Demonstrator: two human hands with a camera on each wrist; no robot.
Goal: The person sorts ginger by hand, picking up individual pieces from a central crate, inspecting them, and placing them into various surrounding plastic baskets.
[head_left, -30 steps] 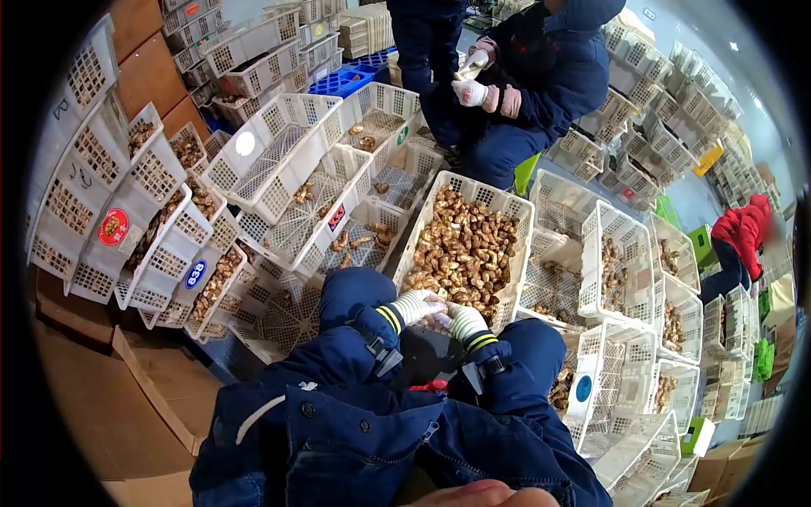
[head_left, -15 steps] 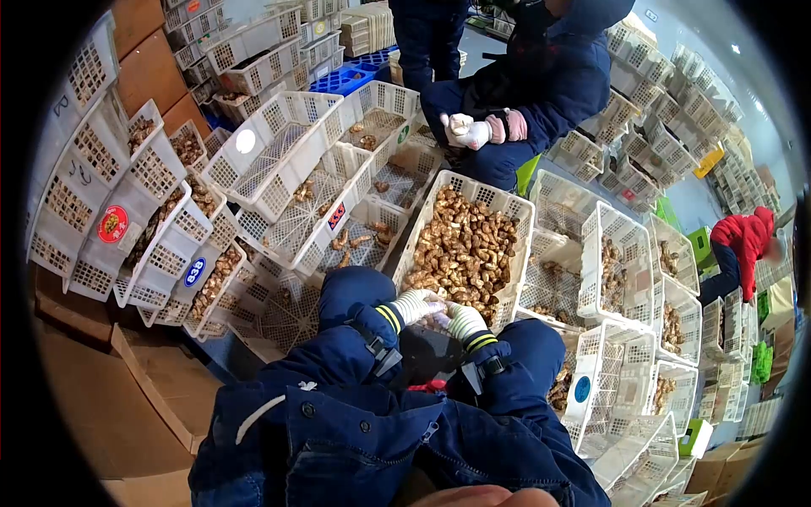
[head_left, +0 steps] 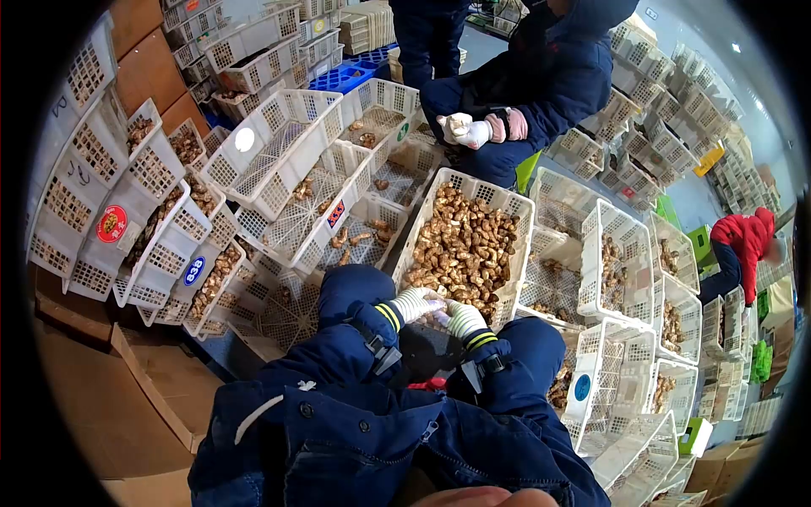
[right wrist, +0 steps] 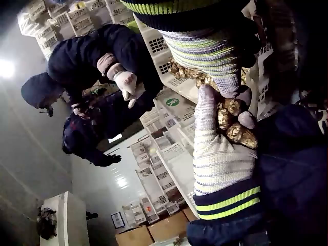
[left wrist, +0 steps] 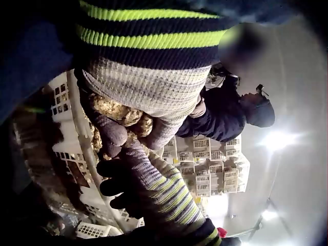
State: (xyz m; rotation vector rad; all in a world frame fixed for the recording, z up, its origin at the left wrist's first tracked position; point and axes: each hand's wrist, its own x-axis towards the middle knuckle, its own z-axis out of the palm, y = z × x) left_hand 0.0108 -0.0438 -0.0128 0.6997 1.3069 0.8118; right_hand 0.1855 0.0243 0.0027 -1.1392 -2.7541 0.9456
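Both my hands wear pale striped knit gloves and meet at the near end of a white plastic crate (head_left: 522, 258) heaped with small brown-and-pale mushrooms (head_left: 463, 245). In the right wrist view, my left hand (right wrist: 223, 161) holds several mushrooms (right wrist: 240, 134) between its thumb and curled fingers. The same mushrooms (left wrist: 114, 108) show below its cuff in the left wrist view. My right hand (head_left: 465, 322) touches the left one, its fingertips right at the held mushrooms. Its inner side is hidden, so I cannot tell whether it grips one.
White crates (head_left: 308, 224) with scattered mushrooms lie to the left, and more crates (head_left: 615, 262) crowd the right. Crates (head_left: 93, 160) stack high at far left above a cardboard box (head_left: 93, 397). A seated person (head_left: 541, 84) in dark clothes faces me across the full crate.
My hands stay together in nearly the same place. The seated person has lowered their gloved hands to the lap. At far right, the person in red has shifted, one arm reaching down.
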